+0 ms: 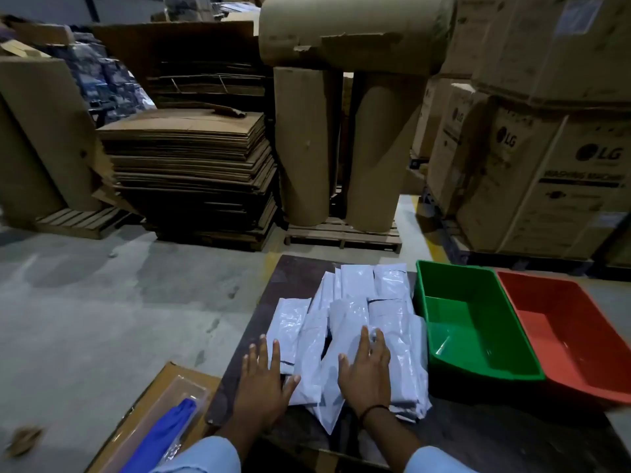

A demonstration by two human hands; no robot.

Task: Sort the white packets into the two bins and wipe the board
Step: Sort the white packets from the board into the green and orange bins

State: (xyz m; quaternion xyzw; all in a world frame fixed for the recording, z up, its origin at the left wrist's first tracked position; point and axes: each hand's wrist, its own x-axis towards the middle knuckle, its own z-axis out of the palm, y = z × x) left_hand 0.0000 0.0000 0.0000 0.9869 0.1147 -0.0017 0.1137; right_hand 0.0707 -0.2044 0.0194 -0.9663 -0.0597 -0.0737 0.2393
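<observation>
Several white packets (355, 308) lie in a loose overlapping pile on a dark board (293, 278). My left hand (263, 380) rests flat at the pile's near left edge, fingers spread, thumb touching a packet. My right hand (367, 370) lies flat on top of the near packets, fingers apart, a dark band on its wrist. Neither hand grips anything. To the right of the pile stand a green bin (423, 302) and a red bin (607, 336), side by side, both with nothing inside.
A cardboard sheet (160, 387) at the near left carries a clear plastic tray with a blue cloth (170, 428). Beyond the board are the concrete floor, stacked flat cardboard (191, 158), upright paper rolls (304, 148) on a pallet, and large cartons (553, 186) at right.
</observation>
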